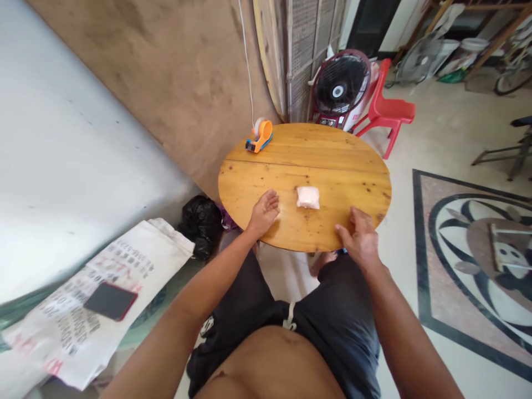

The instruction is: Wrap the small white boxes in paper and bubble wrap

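Note:
A small pale pink packet [308, 198] lies on the round wooden table [266, 177], between my two hands and apart from both. To its left, my left hand [265, 212] is at the near part of the table, palm turned inward, with nothing in it. On the other side, my right hand [361, 235] is over the table's near right edge, thumb apart from the bent fingers, also holding nothing. An orange and blue tape dispenser [260, 136] with a roll of tape stands at the table's far left edge.
Behind the table stand a dark red fan [342, 83] and a red plastic chair [388, 108]. A phone [110, 301] rests on a printed white sack [137, 266] at the left. Beside the table sits a black plastic bag [201, 224]. A brown board leans along the left wall.

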The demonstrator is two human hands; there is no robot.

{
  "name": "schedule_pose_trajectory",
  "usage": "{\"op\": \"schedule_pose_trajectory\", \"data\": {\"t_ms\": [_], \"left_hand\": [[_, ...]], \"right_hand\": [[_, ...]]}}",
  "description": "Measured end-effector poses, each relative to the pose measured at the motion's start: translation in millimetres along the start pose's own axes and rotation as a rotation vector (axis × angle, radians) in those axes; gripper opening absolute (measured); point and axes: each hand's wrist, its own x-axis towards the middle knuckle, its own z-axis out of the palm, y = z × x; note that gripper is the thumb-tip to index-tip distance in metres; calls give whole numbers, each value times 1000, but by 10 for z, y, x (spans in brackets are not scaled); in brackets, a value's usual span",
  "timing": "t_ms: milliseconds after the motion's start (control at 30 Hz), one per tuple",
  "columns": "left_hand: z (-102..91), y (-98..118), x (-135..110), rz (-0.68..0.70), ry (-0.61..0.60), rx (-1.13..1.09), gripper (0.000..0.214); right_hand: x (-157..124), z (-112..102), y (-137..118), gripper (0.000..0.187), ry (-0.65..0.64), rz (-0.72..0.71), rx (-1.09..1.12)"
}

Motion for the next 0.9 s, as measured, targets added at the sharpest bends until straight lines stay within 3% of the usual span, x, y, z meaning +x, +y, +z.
{"op": "schedule_pose_trajectory", "data": {"t_ms": [133, 267, 467, 700, 900], "left_hand": [[17, 12, -58, 19, 9, 79, 43], [56, 39, -61, 120, -29, 273, 35], [49, 88, -97, 157, -35, 373, 32], [1, 261, -369, 239, -99, 497, 29], [-10, 233, -336, 183, -48, 441, 26]], "right_hand": [[-186, -102, -34, 51, 49, -51, -62], [-187, -89, -126, 39, 40, -39, -76], [-61, -132, -162, 41, -45, 19, -46], [-17, -154, -108, 38, -75, -3, -79], [89, -115, -100, 45, -93, 46, -60]]}}
